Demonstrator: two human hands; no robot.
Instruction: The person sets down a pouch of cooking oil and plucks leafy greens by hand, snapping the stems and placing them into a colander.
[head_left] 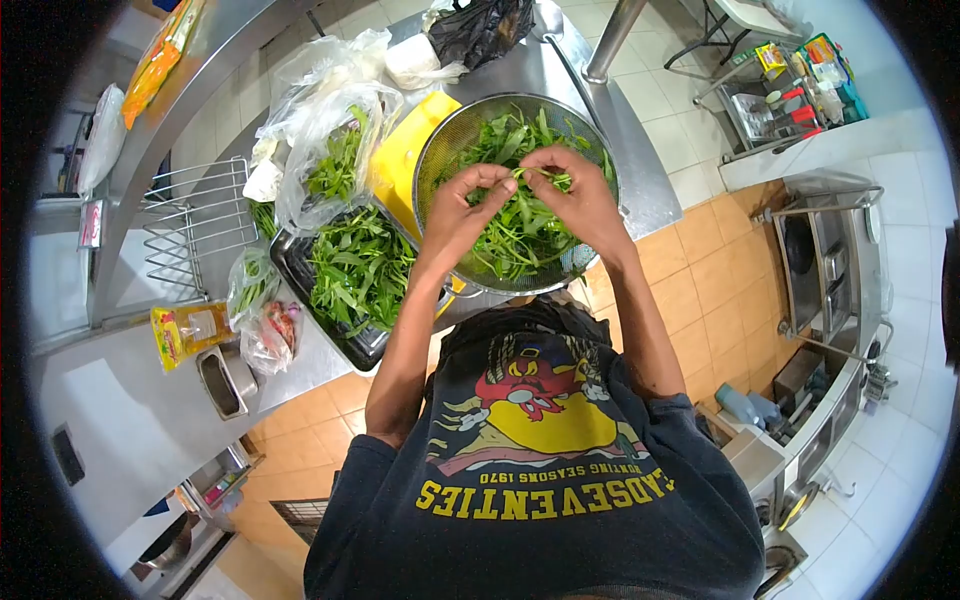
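Above a round metal mesh strainer (430, 140) full of leafy greens (515, 235), my left hand (465, 208) and my right hand (580, 195) meet at their fingertips. Both hands pinch a thin green stem (520, 174) between thumb and fingers. Left of the strainer, a black tray (290, 262) holds more long-leaved greens (360, 265). Under the strainer's left side lies a yellow board (400, 155).
Clear plastic bags (300, 110), one with greens, and a black bag (480, 30) lie on the steel table (645, 170). Further left are a wire rack (200, 220), a yellow packet (188, 335) and a small metal container (225, 382). A ladle (570, 60) lies behind the strainer.
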